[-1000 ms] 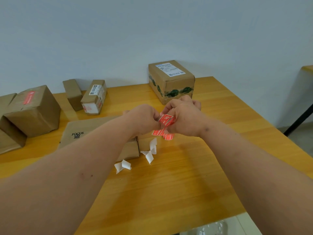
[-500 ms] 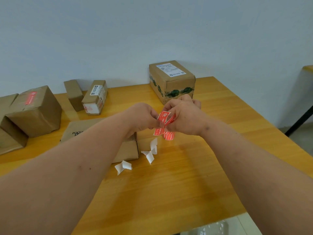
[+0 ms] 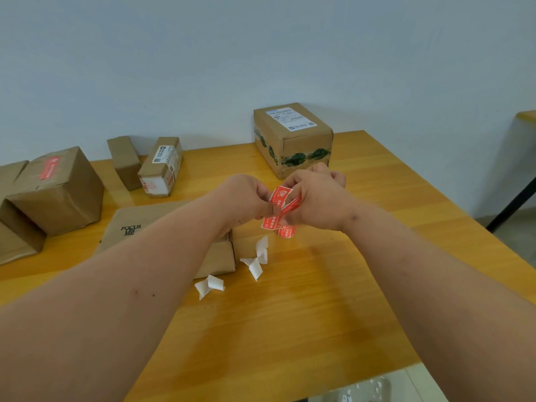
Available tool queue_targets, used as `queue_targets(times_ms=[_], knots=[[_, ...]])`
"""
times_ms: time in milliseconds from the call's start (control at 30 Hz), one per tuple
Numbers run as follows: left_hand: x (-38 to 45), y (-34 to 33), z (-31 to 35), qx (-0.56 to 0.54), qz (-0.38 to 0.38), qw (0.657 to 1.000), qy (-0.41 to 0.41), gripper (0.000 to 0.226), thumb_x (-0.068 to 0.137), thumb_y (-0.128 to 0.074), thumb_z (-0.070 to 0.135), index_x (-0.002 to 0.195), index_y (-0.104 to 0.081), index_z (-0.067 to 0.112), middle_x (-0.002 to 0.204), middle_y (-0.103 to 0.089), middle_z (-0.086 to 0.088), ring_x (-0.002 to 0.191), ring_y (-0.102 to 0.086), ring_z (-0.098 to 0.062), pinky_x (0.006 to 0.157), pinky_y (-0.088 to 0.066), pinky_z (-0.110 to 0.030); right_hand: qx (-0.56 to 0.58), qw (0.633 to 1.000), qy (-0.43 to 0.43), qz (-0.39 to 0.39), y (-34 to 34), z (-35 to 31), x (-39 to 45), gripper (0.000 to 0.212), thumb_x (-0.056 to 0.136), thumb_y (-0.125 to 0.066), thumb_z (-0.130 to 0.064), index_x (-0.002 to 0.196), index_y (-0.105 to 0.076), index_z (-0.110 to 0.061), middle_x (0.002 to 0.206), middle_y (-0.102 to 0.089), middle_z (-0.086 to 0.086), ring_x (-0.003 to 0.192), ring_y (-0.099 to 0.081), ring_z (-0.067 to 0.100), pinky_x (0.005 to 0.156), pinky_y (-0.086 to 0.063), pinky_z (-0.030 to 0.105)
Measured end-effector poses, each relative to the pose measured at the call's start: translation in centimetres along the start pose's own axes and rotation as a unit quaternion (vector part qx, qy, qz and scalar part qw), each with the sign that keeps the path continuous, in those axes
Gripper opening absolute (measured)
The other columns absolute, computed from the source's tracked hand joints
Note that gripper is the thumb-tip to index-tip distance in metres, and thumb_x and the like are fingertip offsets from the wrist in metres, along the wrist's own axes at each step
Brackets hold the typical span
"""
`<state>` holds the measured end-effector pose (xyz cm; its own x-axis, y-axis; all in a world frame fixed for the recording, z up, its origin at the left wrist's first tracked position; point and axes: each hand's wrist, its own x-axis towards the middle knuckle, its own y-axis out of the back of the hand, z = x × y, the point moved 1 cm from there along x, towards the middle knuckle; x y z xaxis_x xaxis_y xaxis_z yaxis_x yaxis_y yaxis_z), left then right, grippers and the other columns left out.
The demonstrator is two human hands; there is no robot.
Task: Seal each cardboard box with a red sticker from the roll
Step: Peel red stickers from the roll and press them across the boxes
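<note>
Above the table (image 3: 304, 314), the left hand (image 3: 246, 198) and right hand (image 3: 316, 201) both pinch the red sticker strip (image 3: 280, 208) between them; the roll seems tucked under the right hand.

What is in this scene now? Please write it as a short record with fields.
left hand: pinches the red sticker strip
right hand: grips the same strip
box with red sticker on top: brown box, far left
flat box: under the left forearm, printed FOCUS ON ME
white backing scraps: lie on the table
</note>
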<state>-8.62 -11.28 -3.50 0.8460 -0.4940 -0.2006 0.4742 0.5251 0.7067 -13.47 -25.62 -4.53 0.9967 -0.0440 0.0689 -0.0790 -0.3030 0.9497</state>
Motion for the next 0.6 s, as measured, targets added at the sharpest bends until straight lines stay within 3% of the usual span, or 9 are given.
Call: queue_targets(times_ms=[167,267,367,500,600], knots=[[0.0,0.27,-0.05,0.039,-0.015,0.999,-0.013,0.008,0.082,-0.075,0.019,0.088,-0.075,0.014,0.092,-0.071,-0.004,0.09,-0.062,-0.016,0.064,-0.041,-0.021,-0.019,1.0,0.02,0.01,-0.41,0.15,0.03,0.034,0.072,-0.08,-0.043,0.103,-0.068,-0.036,0.113,-0.049,-0.021,0.119,-0.028,0.013,0.099,-0.017,0.035],[0.08,0.09,-0.11,0.05,-0.01,0.999,-0.018,0.008,0.082,-0.075,0.019,0.088,-0.074,0.014,0.091,-0.071,-0.004,0.088,-0.062,-0.018,0.066,-0.046,-0.023,-0.019,0.999,0.032,0.016,-0.61,0.13,-0.03,0.023,0.072,-0.079,-0.047,0.091,-0.074,-0.037,0.112,-0.047,-0.024,0.114,-0.027,0.012,0.095,-0.016,0.033],[0.19,-0.17,-0.21,0.053,0.0,0.998,-0.027,0.003,0.082,-0.074,0.019,0.083,-0.074,0.016,0.083,-0.068,-0.001,0.078,-0.057,-0.014,0.063,-0.043,-0.024,-0.006,0.999,0.027,0.02,-0.48,0.01,-0.15,0.028,0.07,-0.08,-0.049,0.093,-0.073,-0.036,0.106,-0.046,-0.024,0.112,-0.025,0.01,0.092,-0.015,0.032],[0.36,-0.4,-0.39,0.068,0.009,0.997,-0.03,0.016,0.077,-0.077,0.033,0.076,-0.073,0.018,0.077,-0.067,-0.002,0.081,-0.06,-0.02,0.084,-0.052,-0.043,-0.004,1.0,0.02,0.021,-0.22,-0.15,-0.34,0.032,0.074,-0.08,-0.04,0.103,-0.067,-0.035,0.096,-0.041,-0.024,0.116,-0.027,0.012,0.092,-0.017,0.033],[0.43,-0.6,-0.27,0.102,0.014,0.994,-0.032,0.026,0.077,-0.076,0.04,0.079,-0.072,0.014,0.074,-0.065,-0.003,0.078,-0.058,-0.02,0.094,-0.046,-0.053,-0.012,1.0,0.025,0.015,-0.27,-0.22,-0.33,0.032,0.074,-0.08,-0.04,0.103,-0.068,-0.035,0.102,-0.044,-0.023,0.116,-0.027,0.012,0.093,-0.016,0.033]])
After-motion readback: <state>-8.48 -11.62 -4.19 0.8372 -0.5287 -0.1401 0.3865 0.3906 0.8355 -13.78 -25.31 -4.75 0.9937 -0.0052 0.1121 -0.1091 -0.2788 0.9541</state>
